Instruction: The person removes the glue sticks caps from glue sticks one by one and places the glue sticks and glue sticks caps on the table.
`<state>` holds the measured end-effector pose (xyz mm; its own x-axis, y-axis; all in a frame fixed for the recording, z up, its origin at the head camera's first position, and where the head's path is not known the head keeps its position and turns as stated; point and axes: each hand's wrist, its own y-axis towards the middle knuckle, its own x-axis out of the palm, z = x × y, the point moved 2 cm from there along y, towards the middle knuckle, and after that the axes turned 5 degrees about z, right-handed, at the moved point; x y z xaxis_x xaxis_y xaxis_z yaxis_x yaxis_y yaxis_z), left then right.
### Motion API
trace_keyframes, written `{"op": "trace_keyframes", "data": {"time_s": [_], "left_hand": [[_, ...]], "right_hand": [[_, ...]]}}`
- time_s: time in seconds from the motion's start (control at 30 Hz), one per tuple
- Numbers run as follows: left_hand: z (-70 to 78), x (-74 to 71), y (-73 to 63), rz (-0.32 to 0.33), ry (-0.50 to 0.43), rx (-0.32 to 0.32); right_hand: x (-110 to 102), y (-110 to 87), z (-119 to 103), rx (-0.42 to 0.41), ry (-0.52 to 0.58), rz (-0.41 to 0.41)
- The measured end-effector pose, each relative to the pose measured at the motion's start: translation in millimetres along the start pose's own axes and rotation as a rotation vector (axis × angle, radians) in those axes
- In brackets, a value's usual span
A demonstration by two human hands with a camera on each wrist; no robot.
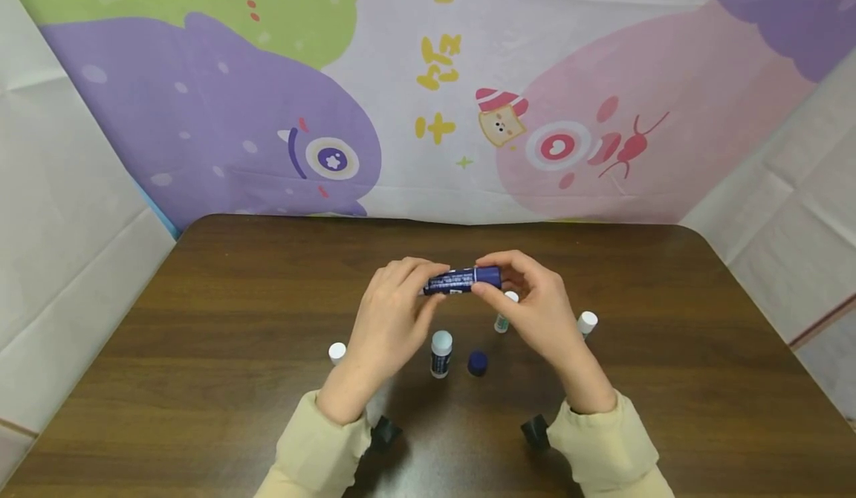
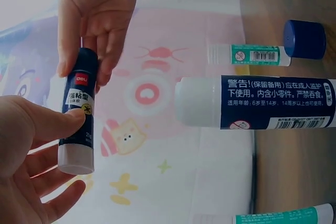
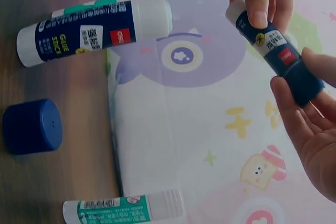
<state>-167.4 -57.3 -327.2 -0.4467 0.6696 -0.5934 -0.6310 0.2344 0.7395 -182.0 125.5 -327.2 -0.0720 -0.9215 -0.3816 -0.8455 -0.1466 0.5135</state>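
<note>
A dark-blue glue stick [image 1: 452,282] with its blue cap on is held nearly level above the table. My left hand [image 1: 393,312] grips its body near the white base, thumb against the label in the left wrist view. At the other end, the fingers and thumb of my right hand [image 1: 538,301] pinch the capped part [image 3: 306,82]. Below the hands a larger-looking blue-labelled glue stick [image 1: 440,358] stands upright without a cap, its pale top [image 2: 199,102] showing. A loose blue cap [image 1: 478,363] lies beside it on the table.
Green-labelled glue sticks stand around the hands: one [image 1: 501,323] behind the right fingers, one [image 1: 588,323] right of the right wrist, one white top [image 1: 337,352] partly hidden by the left forearm. The brown table [image 1: 267,260] meets a printed cloth [image 1: 401,201] at the back.
</note>
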Motion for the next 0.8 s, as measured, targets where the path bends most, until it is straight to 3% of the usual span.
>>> {"op": "trace_keyframes", "data": {"time_s": [0.27,0.8], "left_hand": [[0.9,1.6,-0.4,0.0,-0.006,0.007],[5.1,3.3,-2.9,0.007,0.013,0.04]], "right_hand": [[4.0,-0.4,-0.2,0.016,0.026,0.05],[11.4,-2.6,-4.2,-0.012,0.09,-0.021]]}}
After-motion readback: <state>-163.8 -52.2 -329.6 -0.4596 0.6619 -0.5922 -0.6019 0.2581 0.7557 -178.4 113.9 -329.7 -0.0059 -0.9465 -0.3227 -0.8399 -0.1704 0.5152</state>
